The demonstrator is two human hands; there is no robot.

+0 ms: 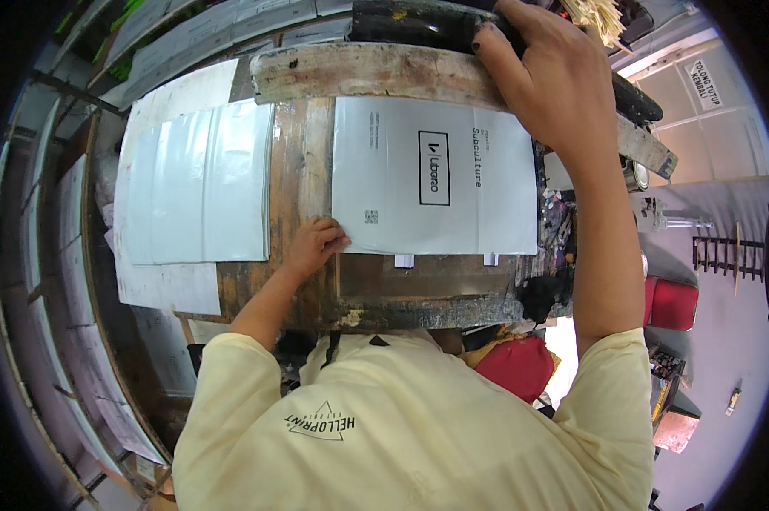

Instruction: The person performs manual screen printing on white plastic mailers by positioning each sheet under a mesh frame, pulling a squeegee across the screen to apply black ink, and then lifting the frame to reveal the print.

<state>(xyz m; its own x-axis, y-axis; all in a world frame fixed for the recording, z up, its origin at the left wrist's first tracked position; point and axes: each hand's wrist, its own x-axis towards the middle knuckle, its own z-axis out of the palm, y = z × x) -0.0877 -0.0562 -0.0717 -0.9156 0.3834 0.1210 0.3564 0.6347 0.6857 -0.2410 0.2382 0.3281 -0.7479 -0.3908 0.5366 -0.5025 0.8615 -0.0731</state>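
A white, glossy flat plastic bag or sheet (401,187) printed in black lies on the worn wooden work board (308,162) before me. My left hand (318,244) is at its lower left corner, fingers pinched together on the edge. Beyond the far edge, a paint-stained wooden frame (367,71) crosses the board, with a dark bar (427,24) behind it. My right hand (555,77) reaches over the frame's right part and is closed round the dark bar. Some of its fingers are hidden behind the bar.
A stack of plain white bags (201,187) sits left of the printed one, on a larger white sheet (167,285). Racks with flat white goods (74,281) stand at the left. Ink-stained clutter (548,294) covers the board's right end. Red cloth (516,368) lies near my body.
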